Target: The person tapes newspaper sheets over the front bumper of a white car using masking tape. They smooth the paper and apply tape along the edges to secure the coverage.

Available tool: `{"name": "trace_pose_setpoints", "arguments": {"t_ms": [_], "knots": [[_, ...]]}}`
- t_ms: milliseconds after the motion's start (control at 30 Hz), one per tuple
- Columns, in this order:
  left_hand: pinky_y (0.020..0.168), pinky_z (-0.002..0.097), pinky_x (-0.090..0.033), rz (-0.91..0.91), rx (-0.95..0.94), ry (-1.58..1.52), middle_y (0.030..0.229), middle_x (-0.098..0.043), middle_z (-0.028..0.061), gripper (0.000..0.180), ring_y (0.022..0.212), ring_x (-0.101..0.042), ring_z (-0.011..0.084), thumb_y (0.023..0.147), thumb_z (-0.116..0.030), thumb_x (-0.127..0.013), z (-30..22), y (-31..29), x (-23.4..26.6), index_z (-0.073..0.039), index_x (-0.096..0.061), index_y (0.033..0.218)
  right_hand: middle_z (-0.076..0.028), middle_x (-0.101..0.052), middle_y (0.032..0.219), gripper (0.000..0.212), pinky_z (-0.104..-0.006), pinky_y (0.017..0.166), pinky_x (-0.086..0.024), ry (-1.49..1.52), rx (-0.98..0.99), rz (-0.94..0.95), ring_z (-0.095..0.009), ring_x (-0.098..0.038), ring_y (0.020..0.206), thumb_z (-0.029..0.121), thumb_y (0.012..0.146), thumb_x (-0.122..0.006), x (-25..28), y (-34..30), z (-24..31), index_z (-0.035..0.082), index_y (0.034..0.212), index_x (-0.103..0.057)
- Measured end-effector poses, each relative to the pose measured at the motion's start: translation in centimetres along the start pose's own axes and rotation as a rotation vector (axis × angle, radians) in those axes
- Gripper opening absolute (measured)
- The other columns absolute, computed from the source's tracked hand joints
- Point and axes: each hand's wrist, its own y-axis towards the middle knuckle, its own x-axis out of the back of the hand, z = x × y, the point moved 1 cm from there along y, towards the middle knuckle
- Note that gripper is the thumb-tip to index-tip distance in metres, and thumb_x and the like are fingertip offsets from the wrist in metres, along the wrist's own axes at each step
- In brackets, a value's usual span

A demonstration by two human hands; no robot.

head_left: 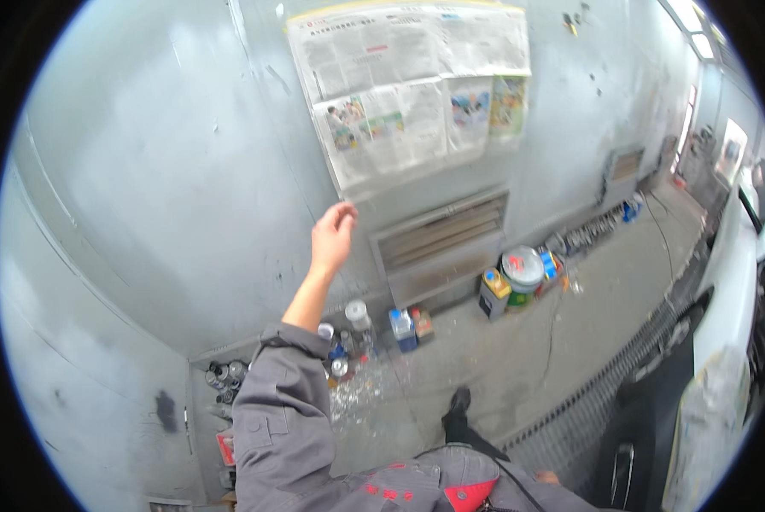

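Left hand: the left hand (332, 236) is raised in a grey work sleeve, fingers loosely together and holding nothing, just below the newspaper sheets taped to the grey wall (412, 85).
Right hand: out of view.
Progress: sheets hang taped up; lower corner untouched.
Floor: paint cans (519, 271) along the wall's foot.

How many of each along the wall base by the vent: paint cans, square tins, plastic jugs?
Large round paint can: 1
Square tin with yellow top: 1
Clear plastic jug with blue base: 1
Total: 3
Smaller cans left of these are too cluttered to count.
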Motion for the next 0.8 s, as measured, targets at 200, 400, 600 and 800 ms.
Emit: {"name": "trace_pose_setpoints", "arguments": {"t_ms": [200, 400, 600, 800], "knots": [[0.113, 0.0344, -0.051, -0.244, -0.076, -0.015, 0.147, -0.068, 0.0131, 0.045, 0.134, -0.065, 0.02, 0.107, -0.004, -0.056, 3.6, 24.5, 1.1, 0.002, -0.055, 0.151, -0.018, -0.079, 0.086, 0.027, -0.0417, 0.064, -0.061, 0.361, 0.061, -0.089, -0.027, -0.074, 0.065, 0.024, 0.101, -0.066, 16.0, 15.3, 14.8, 0.006, 0.115, -0.081], [0.112, 0.0363, -0.051, -0.389, -0.025, 0.032, 0.141, -0.071, 0.0146, 0.041, 0.132, -0.066, 0.0234, 0.107, -0.008, -0.058, 5.2, 33.2, 3.2, 0.001, -0.06, 0.146, -0.009, -0.064, 0.065, 0.024, -0.0339, 0.04, -0.048, 0.774, 0.381, -0.124, -0.02, -0.062, 0.045, 0.014, 0.108, -0.052, 28.1, 17.0, 31.7, 0.005, 0.116, -0.072], [0.088, 0.0302, -0.053, -0.303, 0.091, -0.032, 0.111, -0.075, 0.0046, 0.033, 0.098, -0.066, 0.0127, 0.108, -0.017, -0.061, 5.1, 34.5, 3.1, -0.002, -0.066, 0.137, -0.008, -0.063, 0.064, 0.021, -0.039, 0.043, -0.051, 0.634, 0.221, -0.044, -0.024, -0.063, 0.046, 0.013, 0.109, -0.052, 26.3, 23.1, 30.5, 0.005, 0.111, -0.072], [0.072, 0.0258, -0.049, -0.369, 0.06, 0.067, 0.093, -0.067, -0.0015, 0.026, 0.08, -0.057, 0.0078, 0.109, -0.019, -0.06, 4.9, 37.4, 4.0, -0.004, -0.067, 0.13, -0.014, -0.07, 0.069, 0.023, -0.0444, 0.05, -0.055, 0.317, 0.143, 0.026, -0.03, -0.07, 0.057, 0.013, 0.106, -0.054, 23.7, 26.3, 24.8, 0.002, 0.11, -0.074]]}}
